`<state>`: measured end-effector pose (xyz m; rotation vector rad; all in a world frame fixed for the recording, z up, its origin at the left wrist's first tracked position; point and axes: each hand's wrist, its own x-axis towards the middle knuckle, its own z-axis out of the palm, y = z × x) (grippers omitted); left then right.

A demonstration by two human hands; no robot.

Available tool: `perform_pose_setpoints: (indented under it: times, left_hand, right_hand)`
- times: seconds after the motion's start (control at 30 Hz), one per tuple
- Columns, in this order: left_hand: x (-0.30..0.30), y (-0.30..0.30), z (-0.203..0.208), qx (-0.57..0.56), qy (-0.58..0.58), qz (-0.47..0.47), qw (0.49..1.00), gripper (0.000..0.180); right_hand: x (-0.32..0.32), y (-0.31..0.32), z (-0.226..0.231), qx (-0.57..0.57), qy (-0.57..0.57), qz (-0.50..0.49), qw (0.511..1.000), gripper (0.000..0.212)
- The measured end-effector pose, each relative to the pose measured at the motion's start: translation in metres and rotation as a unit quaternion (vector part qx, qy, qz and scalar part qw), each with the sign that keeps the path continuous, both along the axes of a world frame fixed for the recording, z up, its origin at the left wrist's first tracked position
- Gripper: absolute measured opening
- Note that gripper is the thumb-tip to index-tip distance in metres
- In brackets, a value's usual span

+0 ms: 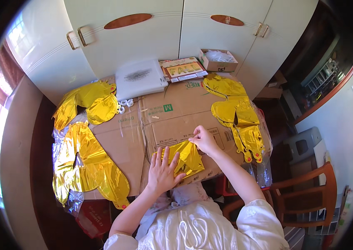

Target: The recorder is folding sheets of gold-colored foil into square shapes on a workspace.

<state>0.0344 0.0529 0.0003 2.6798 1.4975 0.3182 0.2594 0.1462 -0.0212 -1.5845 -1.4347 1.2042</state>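
A folded gold foil balloon point(191, 160) lies near the front edge of the cardboard-covered table, right before me. My left hand point(162, 173) rests flat on its left side, fingers spread. At the balloon's upper right corner, my right hand point(203, 141) pinches the foil between thumb and fingers. Flat gold foil letter balloons are laid out on both sides: one at the far left point(87, 102), a large one at the near left point(87, 162), and several overlapping on the right point(237, 110). Part of the middle balloon is hidden under my left hand.
At the back stand a stack of clear plastic bags point(140, 79), printed picture cards point(184, 70) and a small box with plastic inside point(218, 61). Small white tape rolls point(125, 104) lie at centre left. A wooden chair point(305, 193) is at the right; cabinets point(130, 37) close off the back.
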Motion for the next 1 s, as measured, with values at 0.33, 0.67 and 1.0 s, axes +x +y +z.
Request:
perform_pose_setpoints:
  times: [0.33, 0.67, 1.0]
  left_hand:
    - [-0.002, 0.001, -0.011, 0.015, -0.009, 0.022, 1.000, 0.100]
    - [-0.009, -0.003, -0.004, -0.004, 0.015, 0.042, 0.999, 0.107]
    - [-0.054, 0.000, 0.000, 0.023, 0.105, 0.040, 0.993, 0.103]
  right_hand:
    - [-0.029, -0.054, 0.039, 0.389, -0.420, 0.273, 0.773, 0.050]
    - [-0.018, -0.054, 0.016, 0.297, -0.440, 0.323, 0.784, 0.097]
    - [-0.022, -0.062, 0.014, 0.290, -0.453, 0.308, 0.785, 0.109]
